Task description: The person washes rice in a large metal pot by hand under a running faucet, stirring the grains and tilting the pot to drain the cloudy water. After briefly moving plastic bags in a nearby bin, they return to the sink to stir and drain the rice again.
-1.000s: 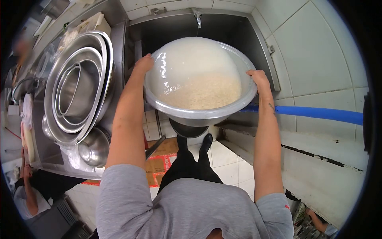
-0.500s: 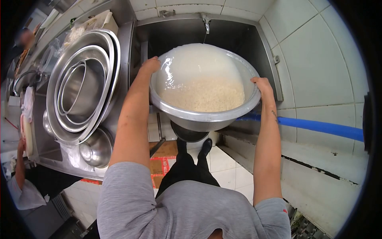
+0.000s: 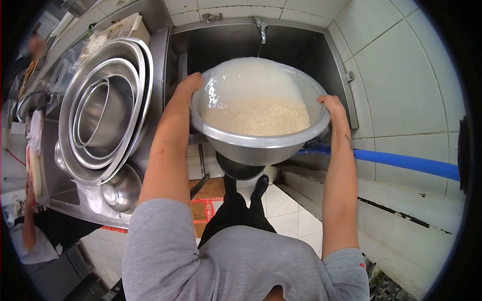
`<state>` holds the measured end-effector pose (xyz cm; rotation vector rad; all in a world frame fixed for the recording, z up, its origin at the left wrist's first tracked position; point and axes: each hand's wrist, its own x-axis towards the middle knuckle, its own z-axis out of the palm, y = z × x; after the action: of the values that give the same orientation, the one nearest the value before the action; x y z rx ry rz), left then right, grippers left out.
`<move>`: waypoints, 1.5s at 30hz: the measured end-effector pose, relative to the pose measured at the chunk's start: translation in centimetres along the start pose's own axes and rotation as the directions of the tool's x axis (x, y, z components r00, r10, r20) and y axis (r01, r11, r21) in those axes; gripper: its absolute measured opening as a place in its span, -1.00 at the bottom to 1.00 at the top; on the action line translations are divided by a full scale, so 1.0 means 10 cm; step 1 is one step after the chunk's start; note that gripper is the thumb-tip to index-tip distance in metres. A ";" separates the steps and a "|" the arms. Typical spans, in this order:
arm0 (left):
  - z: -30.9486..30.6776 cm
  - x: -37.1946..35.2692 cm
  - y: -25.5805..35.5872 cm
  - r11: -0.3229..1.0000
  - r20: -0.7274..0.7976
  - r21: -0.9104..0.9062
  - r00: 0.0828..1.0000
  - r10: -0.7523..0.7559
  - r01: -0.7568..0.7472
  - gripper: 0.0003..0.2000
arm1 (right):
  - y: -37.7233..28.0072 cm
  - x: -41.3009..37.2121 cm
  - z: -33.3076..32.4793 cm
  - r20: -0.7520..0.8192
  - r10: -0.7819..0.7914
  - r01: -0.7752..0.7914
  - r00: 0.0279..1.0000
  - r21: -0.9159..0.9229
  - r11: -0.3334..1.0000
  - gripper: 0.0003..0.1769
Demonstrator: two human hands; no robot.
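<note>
A large grey basin is tipped away from me over the metal sink. Inside it, pale grains that look like rice lie on the near side, and cloudy water reaches the far rim. My left hand grips the basin's left rim, fingers wrapped over the edge. On the opposite side, my right hand holds the right rim, its fingers partly hidden. Beyond the far rim a faucet lets down a thin stream.
Nested metal bowls stand on the counter at left, a smaller bowl beside them. A blue pipe runs along the right. Below the basin is a dark round container. Co-workers' arms show at far left.
The grains and the waterline have shifted slightly inside the basin, which is tilted a little more away from me. Both hands keep their hold. At far left, a co-worker's arm has moved.
</note>
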<state>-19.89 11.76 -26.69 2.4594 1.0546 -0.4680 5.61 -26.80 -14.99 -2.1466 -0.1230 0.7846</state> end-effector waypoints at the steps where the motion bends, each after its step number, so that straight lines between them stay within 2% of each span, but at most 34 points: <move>1: 0.02 0.03 -0.02 1.000 -0.023 0.011 1.000 0.018 -0.018 -0.52 | -0.01 0.01 0.01 0.002 0.003 -0.003 1.000 -0.003 1.000 -0.48; 3: 0.11 0.16 -0.10 0.998 -0.066 0.034 0.996 0.057 -0.055 -0.53 | -0.03 0.01 0.01 0.003 0.011 -0.011 1.000 -0.010 1.000 -0.50; 5: 0.44 0.70 -0.44 0.968 -0.025 0.195 0.985 0.168 -0.160 -0.53 | -0.03 0.04 0.01 0.000 0.011 -0.011 1.000 -0.027 1.000 -0.51; 7: 0.55 0.88 -0.55 0.948 -0.014 0.245 0.977 0.211 -0.202 -0.53 | -0.04 0.06 0.02 0.000 0.022 -0.022 1.000 -0.033 0.999 -0.51; 10: 0.48 0.76 -0.49 0.981 -0.055 0.132 0.987 0.148 -0.140 -0.53 | -0.08 0.04 0.03 0.006 0.037 -0.037 0.999 -0.033 0.999 -0.52; 12: 0.19 0.30 -0.18 0.998 -0.065 0.008 0.996 0.058 -0.057 -0.53 | -0.13 -0.03 0.03 0.011 0.021 -0.021 1.000 -0.042 0.999 -0.53; 21: -0.11 -0.06 0.06 0.998 0.082 0.051 0.996 0.039 -0.044 -0.50 | -0.13 0.02 0.04 0.018 0.041 -0.041 0.999 -0.009 0.999 -0.57; 24: 0.02 0.09 -0.03 0.998 -0.008 0.018 0.998 0.059 -0.058 -0.52 | -0.12 0.05 0.04 0.022 0.042 -0.041 0.999 -0.039 0.998 -0.59; 27: 0.06 0.14 -0.08 0.995 -0.025 0.048 0.996 0.085 -0.083 -0.52 | -0.12 0.04 0.05 0.005 0.034 -0.034 0.999 -0.009 0.999 -0.61; 30: 0.12 0.38 -0.16 0.898 0.192 0.373 0.966 0.172 -0.234 -0.48 | -0.06 0.17 0.05 0.006 -0.026 0.026 1.000 -0.043 0.999 -0.61; 31: 0.17 0.41 -0.22 0.945 0.174 0.277 0.977 0.127 -0.172 -0.48 | -0.03 0.21 0.05 0.022 0.003 -0.003 1.000 -0.028 1.000 -0.61; 33: -0.12 0.00 0.06 0.996 0.142 0.080 0.989 0.037 -0.049 -0.49 | -0.11 0.13 0.05 0.046 0.056 -0.057 0.997 0.009 0.998 -0.62; 36: -0.01 0.17 -0.02 0.991 0.136 0.123 0.990 0.043 -0.060 -0.49 | -0.11 0.17 0.07 0.025 0.054 -0.054 0.998 0.006 0.999 -0.64; 39: -0.07 0.10 0.01 0.975 0.195 0.180 0.977 0.091 -0.127 -0.49 | -0.13 0.19 0.08 0.048 0.067 -0.067 0.997 0.002 0.998 -0.67; 42: -0.16 0.05 0.08 0.833 0.343 0.439 0.920 0.190 -0.336 -0.50 | -0.19 0.14 0.07 0.053 0.068 -0.066 0.996 -0.024 0.998 -0.67; 45: -0.24 -0.15 0.19 0.959 0.239 0.232 0.965 0.109 -0.165 -0.52 | -0.16 0.20 0.07 0.061 0.073 -0.073 0.995 -0.007 0.997 -0.68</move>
<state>-19.08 10.89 -23.47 2.5968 0.7654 -0.8566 7.07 -24.59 -15.16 -2.1419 -0.0786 0.8936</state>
